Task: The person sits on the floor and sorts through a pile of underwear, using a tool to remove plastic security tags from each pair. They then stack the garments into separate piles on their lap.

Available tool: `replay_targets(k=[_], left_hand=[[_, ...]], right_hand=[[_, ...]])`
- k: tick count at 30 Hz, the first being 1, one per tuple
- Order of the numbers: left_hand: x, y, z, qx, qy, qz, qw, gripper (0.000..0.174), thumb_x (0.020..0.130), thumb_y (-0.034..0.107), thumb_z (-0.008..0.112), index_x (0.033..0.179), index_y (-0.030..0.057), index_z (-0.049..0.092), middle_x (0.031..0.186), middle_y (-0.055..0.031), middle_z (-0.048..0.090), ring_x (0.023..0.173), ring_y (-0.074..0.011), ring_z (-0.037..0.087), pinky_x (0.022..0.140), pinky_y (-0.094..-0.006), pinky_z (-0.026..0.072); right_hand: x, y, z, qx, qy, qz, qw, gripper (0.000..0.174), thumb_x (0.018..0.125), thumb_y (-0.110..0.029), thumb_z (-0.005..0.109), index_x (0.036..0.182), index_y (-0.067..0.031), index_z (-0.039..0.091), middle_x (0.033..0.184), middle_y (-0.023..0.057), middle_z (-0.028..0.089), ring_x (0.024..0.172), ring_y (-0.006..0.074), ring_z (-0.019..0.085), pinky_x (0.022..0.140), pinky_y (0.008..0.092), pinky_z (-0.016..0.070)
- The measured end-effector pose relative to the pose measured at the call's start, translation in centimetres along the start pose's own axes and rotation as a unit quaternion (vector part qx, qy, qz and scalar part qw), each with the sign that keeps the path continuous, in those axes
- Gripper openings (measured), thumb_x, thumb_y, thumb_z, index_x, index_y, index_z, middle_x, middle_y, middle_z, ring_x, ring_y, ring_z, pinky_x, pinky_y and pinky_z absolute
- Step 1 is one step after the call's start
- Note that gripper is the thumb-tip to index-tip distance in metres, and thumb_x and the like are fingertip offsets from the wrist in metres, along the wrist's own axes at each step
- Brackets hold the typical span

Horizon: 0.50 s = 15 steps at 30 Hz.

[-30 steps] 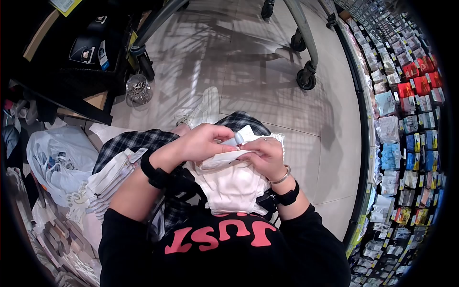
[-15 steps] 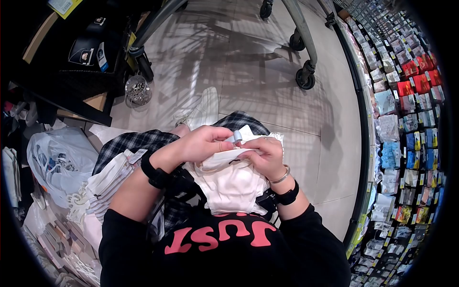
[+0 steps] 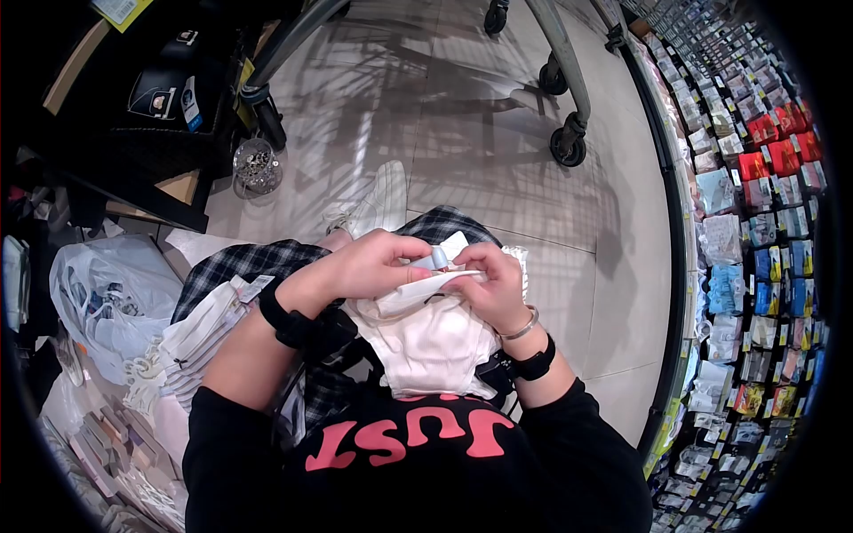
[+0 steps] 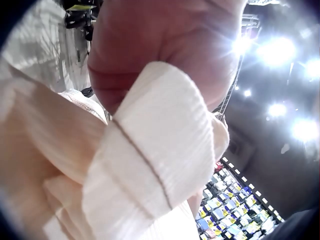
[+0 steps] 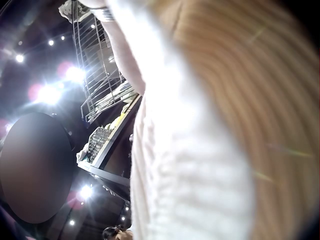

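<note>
In the head view a pair of white briefs (image 3: 431,333) with a small dark bow lies across the lap, its waistband lifted between both hands. My left hand (image 3: 378,264) pinches a small pale grey plastic piece (image 3: 439,258), shaped like a security tag, at the waistband. Facing it, my right hand (image 3: 490,282) grips the waistband edge between thumb and bent fingers, fingertips right beside the grey piece. A folded cream cloth edge (image 4: 155,135) covers the left fingertips in the left wrist view. White ribbed fabric (image 5: 185,165) fills much of the right wrist view.
Folded white garments (image 3: 209,333) are stacked on the left by the thigh, near a plastic bag (image 3: 115,293). A clear cup (image 3: 258,169) of small metal bits stands on the floor. Cart wheels (image 3: 569,147) are ahead; packets hang on the right rack (image 3: 764,275).
My right fingers have shifted slightly up and arched toward the grey piece. The left hand keeps its hold, and the briefs stay almost in place.
</note>
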State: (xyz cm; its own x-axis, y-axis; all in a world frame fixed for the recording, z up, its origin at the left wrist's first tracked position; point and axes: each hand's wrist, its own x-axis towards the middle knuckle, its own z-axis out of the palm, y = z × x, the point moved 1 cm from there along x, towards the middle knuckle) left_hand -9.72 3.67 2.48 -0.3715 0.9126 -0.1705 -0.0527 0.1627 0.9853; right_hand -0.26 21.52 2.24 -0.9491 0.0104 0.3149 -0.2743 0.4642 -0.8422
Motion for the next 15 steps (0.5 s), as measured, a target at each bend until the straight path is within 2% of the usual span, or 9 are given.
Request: replay_targets(k=[1, 3, 6, 10, 12, 13, 14, 15], left_hand=[[0.0, 0.1, 0.0, -0.005, 0.001, 0.001, 1.0, 0.023, 0.084, 0.014, 0.059, 0.104, 0.0012, 0.059, 0.087, -0.0023, 0.063, 0.079, -0.0054, 0.054, 0.07, -0.0235, 0.0448], [-0.1, 1.0, 0.2, 0.072, -0.003, 0.02, 0.997, 0.023, 0.083, 0.013, 0.06, 0.104, 0.0018, 0.059, 0.088, -0.0036, 0.064, 0.078, -0.0062, 0.055, 0.069, -0.0239, 0.0452], [-0.1, 1.0, 0.2, 0.123, -0.011, 0.025, 0.992, 0.025, 0.084, 0.015, 0.059, 0.105, 0.0025, 0.059, 0.086, -0.0056, 0.064, 0.077, -0.0075, 0.056, 0.068, -0.0251, 0.0458], [0.7, -0.7, 1.0, 0.165, 0.013, 0.03, 0.986, 0.033, 0.088, 0.026, 0.053, 0.113, 0.0035, 0.055, 0.081, -0.0058, 0.063, 0.072, -0.0089, 0.056, 0.066, -0.0264, 0.0463], [0.3, -0.2, 1.0, 0.134, -0.005, 0.009, 0.991, 0.039, 0.089, 0.028, 0.049, 0.12, 0.004, 0.048, 0.081, -0.0073, 0.06, 0.07, -0.0122, 0.054, 0.062, -0.0264, 0.0433], [0.0, 0.7, 0.9, 0.119, -0.014, -0.001, 0.993, 0.042, 0.09, 0.029, 0.048, 0.124, 0.0042, 0.045, 0.081, -0.008, 0.059, 0.069, -0.0139, 0.054, 0.06, -0.0264, 0.0418], [-1.0, 1.8, 0.7, 0.033, -0.02, -0.056, 0.998, 0.049, 0.092, 0.035, 0.043, 0.129, 0.004, 0.038, 0.085, -0.0084, 0.058, 0.074, -0.0188, 0.056, 0.065, -0.0283, 0.0437], [-1.1, 1.4, 0.3, 0.079, 0.013, 0.018, 0.997, 0.052, 0.09, 0.033, 0.048, 0.131, 0.0042, 0.036, 0.086, -0.0094, 0.059, 0.078, -0.0227, 0.058, 0.068, -0.0303, 0.0446]], right_hand=[[0.1, 0.0, 0.1, 0.003, -0.004, 0.006, 1.0, 0.021, 0.065, -0.002, 0.072, 0.079, -0.0004, 0.057, 0.07, 0.0071, 0.064, 0.064, 0.0155, 0.064, 0.057, 0.0229, 0.0484], [0.2, -0.1, 0.1, 0.01, -0.012, 0.019, 1.0, 0.023, 0.066, -0.005, 0.074, 0.08, -0.0022, 0.056, 0.07, 0.0083, 0.063, 0.062, 0.0183, 0.063, 0.056, 0.0248, 0.0477], [0.0, 0.2, 0.1, -0.008, -0.029, 0.024, 0.999, 0.018, 0.069, -0.004, 0.07, 0.079, -0.0004, 0.055, 0.065, 0.0037, 0.06, 0.061, 0.011, 0.06, 0.056, 0.0218, 0.0455], [0.2, -0.1, 0.0, -0.017, -0.019, 0.07, 0.997, 0.019, 0.07, -0.013, 0.072, 0.078, -0.0025, 0.058, 0.067, 0.0081, 0.062, 0.06, 0.018, 0.062, 0.054, 0.0259, 0.0466], [1.1, -1.1, -0.5, -0.015, -0.002, 0.07, 0.997, 0.02, 0.07, -0.015, 0.073, 0.077, -0.0026, 0.058, 0.066, 0.0084, 0.062, 0.059, 0.0187, 0.062, 0.054, 0.0261, 0.0461], [1.4, -1.6, -1.0, -0.053, -0.006, 0.053, 0.997, 0.021, 0.07, -0.016, 0.073, 0.077, -0.0029, 0.058, 0.066, 0.0085, 0.062, 0.058, 0.0194, 0.061, 0.053, 0.0264, 0.0459], [1.6, -2.1, -1.7, -0.092, -0.009, 0.037, 0.995, 0.022, 0.069, -0.017, 0.074, 0.077, -0.0032, 0.058, 0.065, 0.0086, 0.061, 0.058, 0.0201, 0.061, 0.053, 0.0266, 0.0456], [1.7, -2.7, -2.4, -0.13, -0.011, 0.02, 0.991, 0.023, 0.069, -0.018, 0.074, 0.078, -0.0035, 0.059, 0.065, 0.0087, 0.061, 0.057, 0.0208, 0.06, 0.052, 0.0268, 0.0454]])
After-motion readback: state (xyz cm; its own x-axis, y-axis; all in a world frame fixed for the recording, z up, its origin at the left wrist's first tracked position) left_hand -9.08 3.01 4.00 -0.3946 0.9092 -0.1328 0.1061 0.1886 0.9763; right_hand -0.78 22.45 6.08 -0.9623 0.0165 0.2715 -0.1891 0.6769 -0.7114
